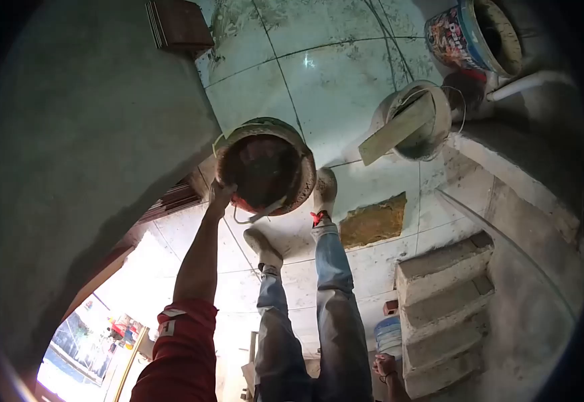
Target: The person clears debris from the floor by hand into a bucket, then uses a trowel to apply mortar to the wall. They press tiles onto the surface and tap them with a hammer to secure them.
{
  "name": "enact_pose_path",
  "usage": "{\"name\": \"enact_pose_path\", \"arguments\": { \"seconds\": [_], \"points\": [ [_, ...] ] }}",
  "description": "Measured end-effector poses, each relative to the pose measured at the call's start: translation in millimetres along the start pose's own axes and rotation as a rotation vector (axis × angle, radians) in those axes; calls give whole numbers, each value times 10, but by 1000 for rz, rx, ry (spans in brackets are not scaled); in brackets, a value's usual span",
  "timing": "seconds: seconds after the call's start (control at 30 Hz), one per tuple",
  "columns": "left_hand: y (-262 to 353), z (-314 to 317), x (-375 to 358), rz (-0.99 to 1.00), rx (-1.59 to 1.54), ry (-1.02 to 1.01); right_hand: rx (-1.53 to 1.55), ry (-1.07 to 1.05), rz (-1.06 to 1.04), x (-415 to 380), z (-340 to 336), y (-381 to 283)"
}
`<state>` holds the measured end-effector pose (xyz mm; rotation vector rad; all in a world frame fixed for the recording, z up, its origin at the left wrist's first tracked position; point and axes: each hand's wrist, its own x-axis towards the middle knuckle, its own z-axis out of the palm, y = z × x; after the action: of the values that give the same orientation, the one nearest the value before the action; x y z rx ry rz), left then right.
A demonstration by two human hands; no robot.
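Note:
A round, dirt-crusted bucket [308, 167] with dark contents hangs or stands just ahead of my feet, its wire handle drooping on the near side. My left hand [221, 194] grips its left rim, fingers closed over the edge, the arm reaching out straight. Low at the right, beside my leg, my right hand [385, 365] is curled into a loose fist, with nothing visible in it. My two boots [263, 248] stand on the tiled floor [332, 67], the right one close beside the bucket.
A second bucket [442, 110] holds a flat board [392, 134]. Behind it lies a printed paint bucket [449, 40]. Concrete steps [439, 275] rise at the right, near a blue water jug [389, 335]. A brown patch [373, 221] marks the floor. Stacked tiles [181, 25] sit by the left wall [91, 120].

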<state>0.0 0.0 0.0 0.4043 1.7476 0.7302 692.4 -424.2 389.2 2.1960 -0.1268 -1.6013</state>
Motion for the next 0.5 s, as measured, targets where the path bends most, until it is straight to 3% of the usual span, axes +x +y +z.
{"name": "enact_pose_path", "arguments": {
  "seconds": [0.07,0.1,0.17,0.2,0.23,0.3,0.4,0.5],
  "points": [
    [526,16,-77,48,667,255,-31,55,-45,83,144,-244],
    [69,-128,-518,-58,700,211,-66,54,66,-565,-121,88],
    [-226,-582,-166,-47,309,309,-14,10,-177,-161,117,-482],
    [70,-449,-184,-134,124,230,19,74,-222,-92,204,-816],
    [-44,-419,-202,-127,105,232,-12,98,-288,-245,197,-1001],
    [-203,-550,-170,-249,132,-3,-5,74,-328,-343,207,-1208],
    [342,-211,-549,-229,-165,46,-48,-3,-314,-533,-72,-1180],
    [1195,144,-1068,-278,-299,136,30,48,-271,-586,-638,-720]
  ]
}}
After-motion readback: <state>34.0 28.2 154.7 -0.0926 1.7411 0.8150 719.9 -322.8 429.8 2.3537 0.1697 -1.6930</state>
